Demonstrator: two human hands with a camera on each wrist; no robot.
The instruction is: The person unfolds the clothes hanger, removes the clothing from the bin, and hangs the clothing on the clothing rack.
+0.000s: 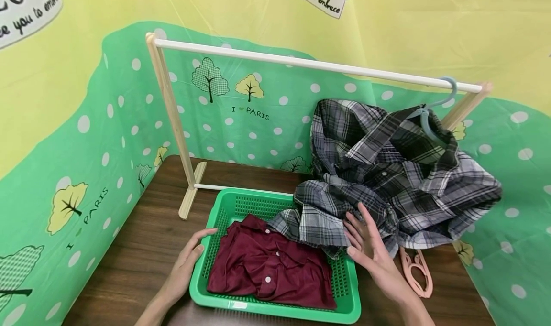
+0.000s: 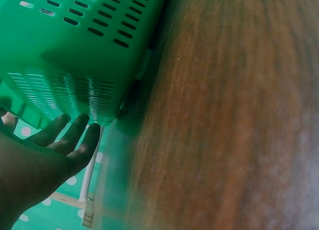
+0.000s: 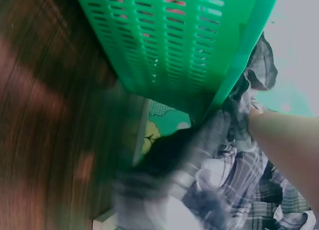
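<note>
A green plastic basket (image 1: 275,315) stands on the table with a folded maroon shirt (image 1: 301,278) inside, its white buttons facing up. My left hand (image 1: 182,268) is at the basket's left side, thumb and fingers spread; in the left wrist view its fingertips (image 2: 89,138) come right up to the slotted wall. On the right, a black-and-white plaid shirt (image 1: 379,178) hangs from a blue hanger (image 1: 452,89), its lower part draped over the basket's back right corner. My right hand (image 1: 376,256) has its fingers extended against that draped cloth, above the basket's right rim.
The rack's white rod (image 1: 275,58) spans wooden end posts (image 1: 172,111) behind the basket. A pink hanger (image 1: 424,287) lies on the brown wood table (image 1: 125,278), right of the basket and partly under the plaid shirt. A green and yellow printed curtain (image 1: 258,144) encloses the back and sides.
</note>
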